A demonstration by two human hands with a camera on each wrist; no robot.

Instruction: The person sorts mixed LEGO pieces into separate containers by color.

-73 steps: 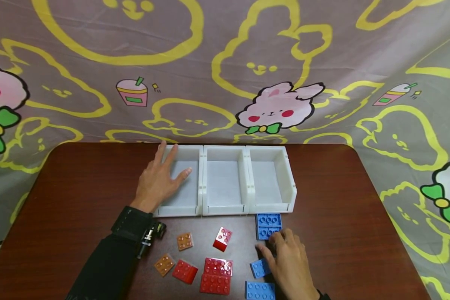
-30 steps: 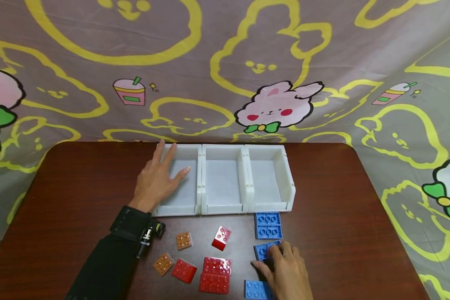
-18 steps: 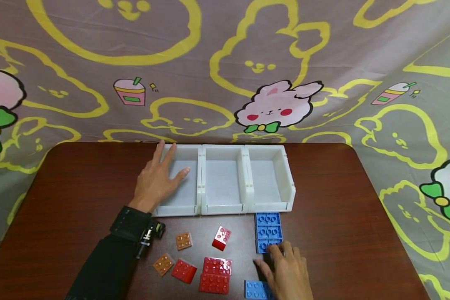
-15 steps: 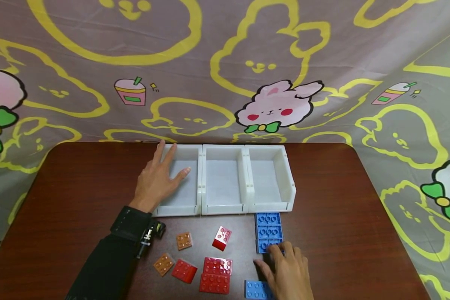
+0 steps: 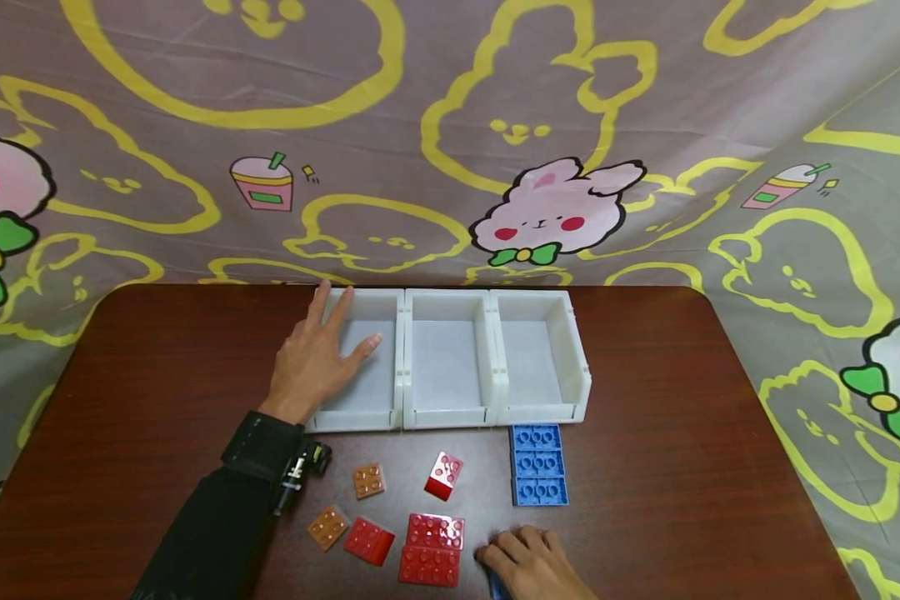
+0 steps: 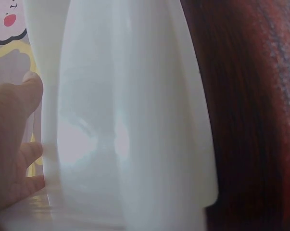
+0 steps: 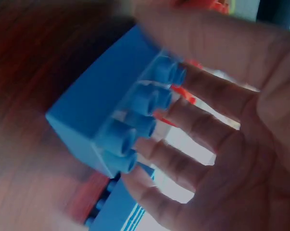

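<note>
My left hand (image 5: pixel 311 362) lies flat with straight fingers on the left wall of the left white bin (image 5: pixel 399 358); in the left wrist view the fingers (image 6: pixel 10 144) touch the bin wall (image 6: pixel 135 120). At the table's near edge my right hand (image 5: pixel 528 562) curls over a blue brick (image 5: pixel 492 587), which is almost hidden in the head view. The right wrist view shows that blue brick (image 7: pixel 111 110) with its studs against my fingers (image 7: pixel 202 125) and the thumb on its far side. A row of blue bricks (image 5: pixel 537 465) lies in front of the right bin.
Three joined white bins stand mid-table, the middle bin (image 5: pixel 447 364) and right bin (image 5: pixel 537 358) empty. Red bricks (image 5: pixel 433 552), a red-and-white brick (image 5: pixel 444 477) and two orange bricks (image 5: pixel 368 481) lie near the front. A patterned cloth (image 5: pixel 450 142) hangs behind the table.
My right hand left the small blue brick set against the blue row, then drew back toward me and leftward onto the blue brick at the near edge. The left hand stayed still.
</note>
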